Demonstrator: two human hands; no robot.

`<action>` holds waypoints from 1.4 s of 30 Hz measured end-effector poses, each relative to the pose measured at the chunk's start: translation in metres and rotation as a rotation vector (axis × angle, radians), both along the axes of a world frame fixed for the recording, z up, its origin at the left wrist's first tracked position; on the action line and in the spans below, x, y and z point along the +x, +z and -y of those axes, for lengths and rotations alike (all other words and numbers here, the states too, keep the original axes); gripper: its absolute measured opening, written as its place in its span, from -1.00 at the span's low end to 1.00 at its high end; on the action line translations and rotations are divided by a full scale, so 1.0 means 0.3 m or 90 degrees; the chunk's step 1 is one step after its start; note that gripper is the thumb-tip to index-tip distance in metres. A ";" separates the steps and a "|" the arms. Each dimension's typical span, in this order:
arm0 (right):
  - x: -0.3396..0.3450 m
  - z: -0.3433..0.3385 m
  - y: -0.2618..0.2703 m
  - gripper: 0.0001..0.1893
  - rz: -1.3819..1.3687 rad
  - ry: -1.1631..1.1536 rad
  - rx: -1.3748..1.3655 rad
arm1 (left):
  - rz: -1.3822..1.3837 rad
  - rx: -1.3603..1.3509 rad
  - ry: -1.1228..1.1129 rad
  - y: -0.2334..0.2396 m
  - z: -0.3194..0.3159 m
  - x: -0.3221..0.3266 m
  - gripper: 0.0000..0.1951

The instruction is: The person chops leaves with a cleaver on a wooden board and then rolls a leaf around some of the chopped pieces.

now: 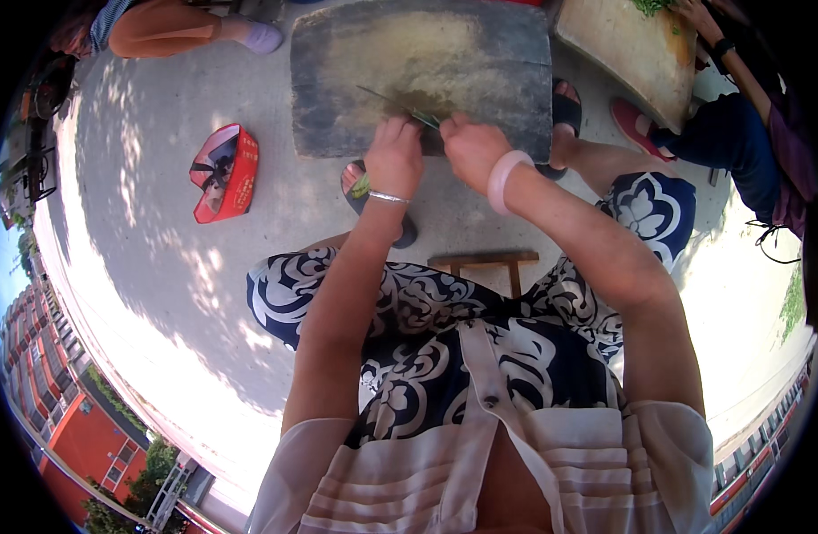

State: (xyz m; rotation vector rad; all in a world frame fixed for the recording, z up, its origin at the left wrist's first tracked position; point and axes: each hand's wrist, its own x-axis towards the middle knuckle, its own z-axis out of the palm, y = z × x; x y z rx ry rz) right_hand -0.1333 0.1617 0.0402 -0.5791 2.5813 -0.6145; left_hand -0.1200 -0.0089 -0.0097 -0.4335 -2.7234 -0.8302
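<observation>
A worn, dark-edged board (pixel 419 50) stands in front of me. At its near edge, my right hand (pixel 472 148) is closed around the near end of a thin knife (pixel 385 98), whose blade points away and to the left. My left hand (pixel 395 148) sits just left of the blade with curled fingers; its fingertips and anything under them are hidden. A small bit of green leaf (pixel 422 117) shows along the blade between the two hands. A damp dark patch marks the wood just beyond.
A red bag (pixel 239 183) stands on the concrete at left. A wooden stool (pixel 489 259) shows between my knees. At upper right, another person's hand (pixel 696 15) touches greens (pixel 649 5) on a pale board (pixel 629 53). Someone's shoe (pixel 263 37) is at upper left.
</observation>
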 end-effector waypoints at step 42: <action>-0.065 0.049 -0.086 -0.82 -0.027 -0.130 -0.066 | -0.027 0.028 0.043 0.000 -0.025 -0.016 -0.89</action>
